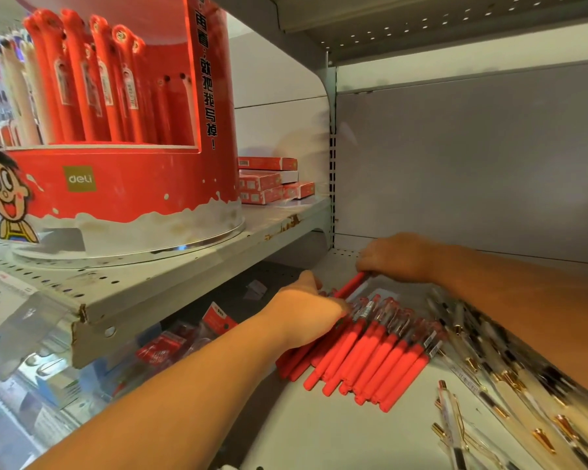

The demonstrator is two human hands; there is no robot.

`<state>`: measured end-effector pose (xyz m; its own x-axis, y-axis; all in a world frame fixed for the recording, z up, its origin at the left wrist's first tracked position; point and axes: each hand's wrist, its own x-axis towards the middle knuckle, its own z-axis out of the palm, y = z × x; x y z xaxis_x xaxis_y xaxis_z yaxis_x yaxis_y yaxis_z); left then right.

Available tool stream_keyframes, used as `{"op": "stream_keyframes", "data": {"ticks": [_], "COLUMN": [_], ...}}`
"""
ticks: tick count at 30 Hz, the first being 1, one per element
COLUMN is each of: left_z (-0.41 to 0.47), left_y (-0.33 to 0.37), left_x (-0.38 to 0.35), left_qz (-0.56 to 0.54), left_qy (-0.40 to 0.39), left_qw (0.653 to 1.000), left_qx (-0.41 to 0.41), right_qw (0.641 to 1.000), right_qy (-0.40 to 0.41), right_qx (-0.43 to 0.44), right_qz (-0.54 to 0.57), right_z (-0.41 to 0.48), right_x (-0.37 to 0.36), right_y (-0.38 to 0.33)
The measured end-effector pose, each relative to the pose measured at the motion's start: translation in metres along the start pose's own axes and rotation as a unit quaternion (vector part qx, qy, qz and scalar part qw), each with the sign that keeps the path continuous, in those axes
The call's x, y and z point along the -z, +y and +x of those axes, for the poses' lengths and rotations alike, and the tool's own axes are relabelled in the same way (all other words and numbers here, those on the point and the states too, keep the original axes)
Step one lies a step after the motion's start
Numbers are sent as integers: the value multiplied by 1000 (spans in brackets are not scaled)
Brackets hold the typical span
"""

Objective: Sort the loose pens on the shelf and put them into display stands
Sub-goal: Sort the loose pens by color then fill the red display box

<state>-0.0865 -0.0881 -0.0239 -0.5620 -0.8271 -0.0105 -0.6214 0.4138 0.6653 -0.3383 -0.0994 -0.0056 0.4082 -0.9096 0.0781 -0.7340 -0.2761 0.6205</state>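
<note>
Several loose red pens point(370, 354) lie side by side in a heap on the white shelf point(336, 432). My left hand point(306, 310) rests on the heap's far end, fingers curled around some of the pens. My right hand point(398, 257) reaches in from the right and pinches one red pen point(350, 285) by its far end, lifted slightly above the heap. To the right lies a pile of clear and white pens with gold clips point(510, 378). A round red display stand point(116, 130) holding upright red pens sits on the upper left shelf.
Small red pen boxes point(269, 181) are stacked behind the display stand. Packaged red items point(184, 337) lie on the lower left shelf under the shelf edge point(82, 320). A grey back panel point(472, 157) closes the bay.
</note>
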Motion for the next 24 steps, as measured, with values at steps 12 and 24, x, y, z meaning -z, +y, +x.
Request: {"op": "stream_keyframes", "data": {"ticks": [12, 24], "left_z": [4, -2], "left_y": [-1, 2], "left_x": [4, -9], "left_qz": [-48, 54], "left_qy": [29, -45], "left_qw": [998, 997], "left_qx": [2, -13], "right_qw": [988, 926], "right_qy": [105, 49], "right_qx": [3, -157], "right_qz": [112, 339], "right_z": [-50, -76], "right_x": [54, 80], "right_y": [-28, -61]}}
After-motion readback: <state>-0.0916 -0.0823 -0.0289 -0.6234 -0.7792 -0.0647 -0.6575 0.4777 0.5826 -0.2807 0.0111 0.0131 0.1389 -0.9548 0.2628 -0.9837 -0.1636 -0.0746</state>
